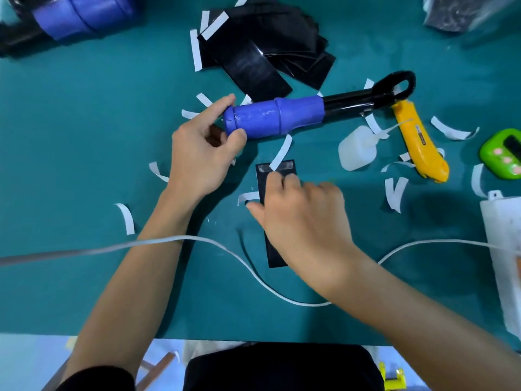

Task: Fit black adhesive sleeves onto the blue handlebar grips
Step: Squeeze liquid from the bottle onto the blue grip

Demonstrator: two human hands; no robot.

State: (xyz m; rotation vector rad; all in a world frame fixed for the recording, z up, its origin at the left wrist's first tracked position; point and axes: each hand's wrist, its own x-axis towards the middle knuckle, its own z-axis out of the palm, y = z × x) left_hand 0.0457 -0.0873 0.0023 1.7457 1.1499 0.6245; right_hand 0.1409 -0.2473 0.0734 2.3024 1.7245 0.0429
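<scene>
The blue grip (276,117) lies nearly level just above the middle of the teal table (84,170), a smooth, matte rubbery cylinder with a raised ring around its middle and a flared left end. It is fitted on a glossy black bar (346,100) that runs right to a closed oval loop. The left hand (203,148) comes in from below with the wrist bent, its thumb and fingers curled round the flared end, holding it firmly. Just below the grip, 1 black sleeve (275,256) lies flat, a thin, shiny rectangle with its long side pointing away from the person. A white backing strip (282,150) curls up from its far edge, where a grey adhesive band shows. The right hand (304,218) lies palm-down on this sleeve, thumb spread to the left and fingers bent with tips on its upper part. Whether they only press it flat or catch the strip, I cannot tell. Farther out, a loose pile of black sleeves (262,52) sits at the top, some with white-edged tape. Curled paper strips (125,218) litter the mat. To the right lie a translucent squeeze bottle (356,148), a yellow utility knife (420,145) and a green gadget (504,153). A white cable (253,266) loops across the forearms.
</scene>
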